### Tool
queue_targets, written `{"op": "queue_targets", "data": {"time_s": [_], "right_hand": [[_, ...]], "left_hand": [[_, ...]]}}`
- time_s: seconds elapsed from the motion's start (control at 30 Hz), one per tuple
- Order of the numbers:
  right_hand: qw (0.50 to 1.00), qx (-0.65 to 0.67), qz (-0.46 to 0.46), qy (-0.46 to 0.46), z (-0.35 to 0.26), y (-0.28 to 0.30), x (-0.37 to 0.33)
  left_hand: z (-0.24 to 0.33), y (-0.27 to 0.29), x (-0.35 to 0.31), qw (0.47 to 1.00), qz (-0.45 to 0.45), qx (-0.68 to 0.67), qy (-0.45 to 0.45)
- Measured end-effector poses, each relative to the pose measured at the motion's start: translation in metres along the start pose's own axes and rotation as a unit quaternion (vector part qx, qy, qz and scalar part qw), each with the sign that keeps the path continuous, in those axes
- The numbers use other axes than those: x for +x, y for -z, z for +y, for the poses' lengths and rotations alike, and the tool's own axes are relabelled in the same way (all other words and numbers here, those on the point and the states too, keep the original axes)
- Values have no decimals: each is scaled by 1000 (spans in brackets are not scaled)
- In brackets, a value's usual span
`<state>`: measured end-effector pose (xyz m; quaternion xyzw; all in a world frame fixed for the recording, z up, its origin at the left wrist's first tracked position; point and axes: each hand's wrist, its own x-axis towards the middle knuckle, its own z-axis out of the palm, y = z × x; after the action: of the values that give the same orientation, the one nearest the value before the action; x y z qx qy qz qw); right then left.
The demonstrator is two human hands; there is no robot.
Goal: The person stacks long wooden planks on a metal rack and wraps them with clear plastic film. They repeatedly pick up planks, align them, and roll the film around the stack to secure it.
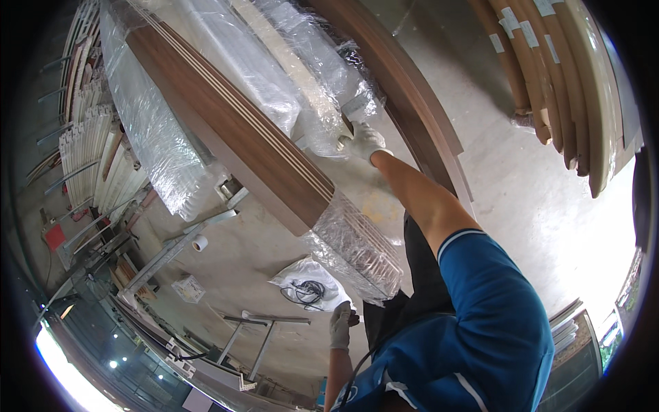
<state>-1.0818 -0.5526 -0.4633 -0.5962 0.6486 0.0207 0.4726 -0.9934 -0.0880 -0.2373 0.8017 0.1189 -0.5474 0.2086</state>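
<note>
My right hand (368,141), in a pale glove, reaches forward with its fingers curled at the near end of a long plastic-wrapped bundle (312,103). A small brown edge and a pale curved piece show at the fingertips; the grip is partly hidden. Left of it lies a stack of long brown boards (233,117), its near end wrapped in clear film (357,254). My left hand (341,326), gloved in grey, hangs low with its fingers bent in. It is nearest a white bag (322,275) with a coiled black cable (305,292) on top; its palm is hidden.
Long brown panels (412,103) run just right of my right hand. Wrapped brown packages (549,82) lie farther right. On the left are more film-wrapped lengths (147,130), a metal frame (171,250), a white roll (200,242), a trestle (257,343) and racks of profiles (89,144).
</note>
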Motion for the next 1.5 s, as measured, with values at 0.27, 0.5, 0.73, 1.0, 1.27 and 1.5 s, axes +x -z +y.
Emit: {"op": "queue_targets", "data": {"time_s": [0.27,0.5,0.73,1.0,1.27,1.5], "right_hand": [[903,392,-168,-57,20,-14,44],[921,375,-104,22,11,95,-16],[888,454,-36,71,-13,231,-76],[877,463,-11,125,-70,307,-145],[892,431,16,132,-102,360,-175],[923,360,42,130,-151,360,-208]], "left_hand": [[11,-4,27,999,-2,-35,-28],[143,-24,10,968,88,-47,-229],[326,-105,-131,786,-80,-46,-611],[481,-257,-101,843,-123,38,-523],[522,-206,-35,611,133,478,-616],[583,-222,-64,841,-258,-146,-452]]}}
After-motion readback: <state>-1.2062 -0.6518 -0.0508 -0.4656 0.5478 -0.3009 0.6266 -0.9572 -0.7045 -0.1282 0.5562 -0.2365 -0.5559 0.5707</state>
